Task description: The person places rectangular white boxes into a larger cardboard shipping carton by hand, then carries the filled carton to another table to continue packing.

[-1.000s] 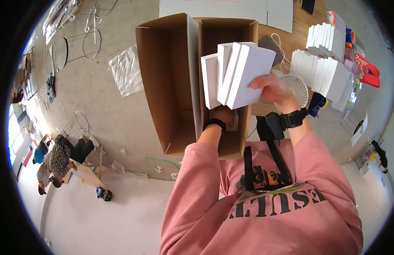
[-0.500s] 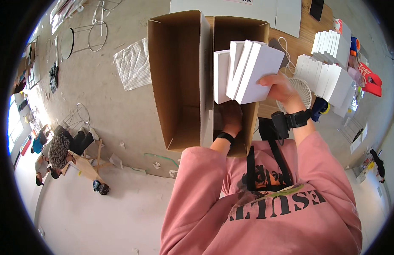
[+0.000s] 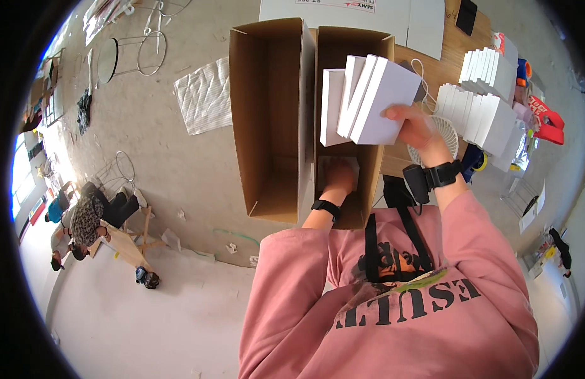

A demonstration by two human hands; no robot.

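Left hand (image 3: pixel 338 177): down inside a tall, open brown cardboard box (image 3: pixel 368 169), the right of two side by side; blurred, so whether its fingers are apart or together cannot be told. Pale flat item (image 3: pixel 353 163): just under that hand. Right hand (image 3: pixel 420 129): fingers clamped on at least four slim white rectangular cartons (image 3: pixel 386 95), thumb on the outermost face. Cartons: over the right box's opening, fanned; long axes near to far, far ends leaning right. Hazard, as judged: inner cartons may slide out if thumb pressure slackens. Beyond: round white plastic fan (image 3: pixel 449 134); wooden surface (image 3: pixel 449 60); similar white cartons in rows (image 3: pixel 493 119).
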